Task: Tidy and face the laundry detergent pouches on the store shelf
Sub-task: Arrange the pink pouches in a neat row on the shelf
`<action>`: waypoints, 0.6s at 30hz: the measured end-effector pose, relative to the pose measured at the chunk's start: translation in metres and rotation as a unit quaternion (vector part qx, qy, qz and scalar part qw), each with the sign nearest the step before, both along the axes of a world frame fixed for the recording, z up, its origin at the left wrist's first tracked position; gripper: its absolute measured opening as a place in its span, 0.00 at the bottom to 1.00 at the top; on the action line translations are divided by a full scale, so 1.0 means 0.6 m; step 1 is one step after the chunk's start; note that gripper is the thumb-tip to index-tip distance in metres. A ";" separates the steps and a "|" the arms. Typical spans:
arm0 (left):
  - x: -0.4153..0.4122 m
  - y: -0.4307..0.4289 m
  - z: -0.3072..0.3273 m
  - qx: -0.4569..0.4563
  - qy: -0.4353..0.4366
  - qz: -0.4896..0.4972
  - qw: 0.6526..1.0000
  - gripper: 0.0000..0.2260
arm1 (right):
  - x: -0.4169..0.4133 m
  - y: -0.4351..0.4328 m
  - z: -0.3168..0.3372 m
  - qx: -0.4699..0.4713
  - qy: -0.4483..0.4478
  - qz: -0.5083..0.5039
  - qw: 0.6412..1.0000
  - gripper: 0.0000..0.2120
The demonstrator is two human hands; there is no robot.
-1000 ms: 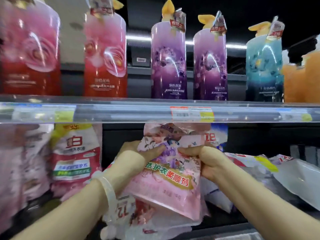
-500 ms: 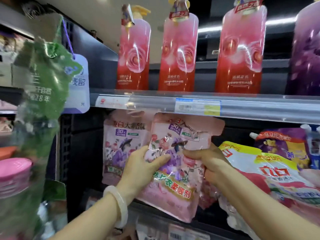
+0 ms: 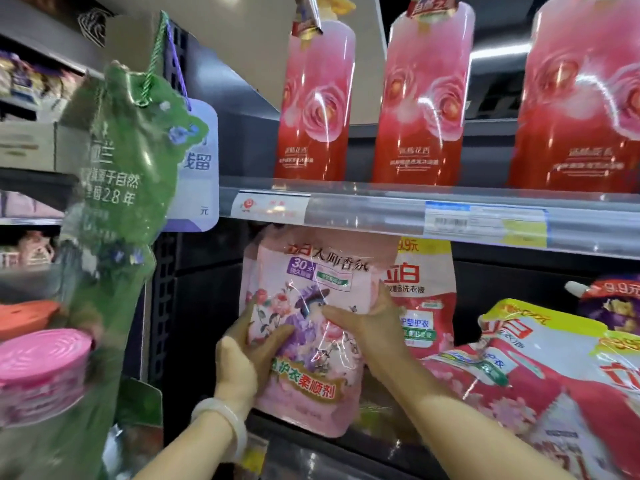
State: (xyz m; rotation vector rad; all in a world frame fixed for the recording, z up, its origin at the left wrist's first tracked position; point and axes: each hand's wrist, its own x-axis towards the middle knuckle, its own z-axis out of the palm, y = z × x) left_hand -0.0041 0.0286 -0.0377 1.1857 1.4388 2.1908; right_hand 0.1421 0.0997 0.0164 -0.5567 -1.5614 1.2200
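Note:
A pink floral pouch stands upright at the left end of the lower shelf, its front facing me. My left hand grips its left edge, thumb across the front. My right hand grips its right edge, thumb on the flower print. Right behind it another pink pouch shows only a sliver. A red-and-white pouch stands upright to the right. Further right, a red pouch with a yellow top lies slumped, and a purple pouch sits behind it.
Tall pink-red bottles line the upper shelf above the price rail. A green hanging pack and a blue tag dangle at the left. Pink and orange round tubs sit low left.
Both hands carried the pink floral pouch leftwards along the lower shelf and stood it upright in front of the other pink pouch. My view swung left with it.

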 end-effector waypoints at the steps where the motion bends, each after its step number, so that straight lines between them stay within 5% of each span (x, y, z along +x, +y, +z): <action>1: -0.003 0.006 -0.008 0.002 -0.008 0.005 1.000 0.14 | -0.003 0.000 -0.004 0.012 -0.008 -0.003 1.000 0.40; 7: -0.012 0.010 -0.027 -0.036 0.008 0.063 0.997 0.25 | 0.002 -0.004 -0.016 0.041 -0.033 -0.026 0.998 0.25; 11: -0.014 0.001 -0.026 -0.072 0.036 0.047 0.996 0.37 | 0.027 -0.027 -0.056 0.016 -0.143 0.000 0.990 0.39; 14: -0.002 -0.015 -0.030 -0.084 0.134 0.116 0.981 0.36 | 0.037 -0.037 -0.092 0.032 -0.235 0.024 0.971 0.38; 18: 0.036 -0.035 -0.071 -0.131 0.256 0.077 0.955 0.42 | 0.032 -0.030 -0.110 0.047 -0.219 0.028 0.974 0.41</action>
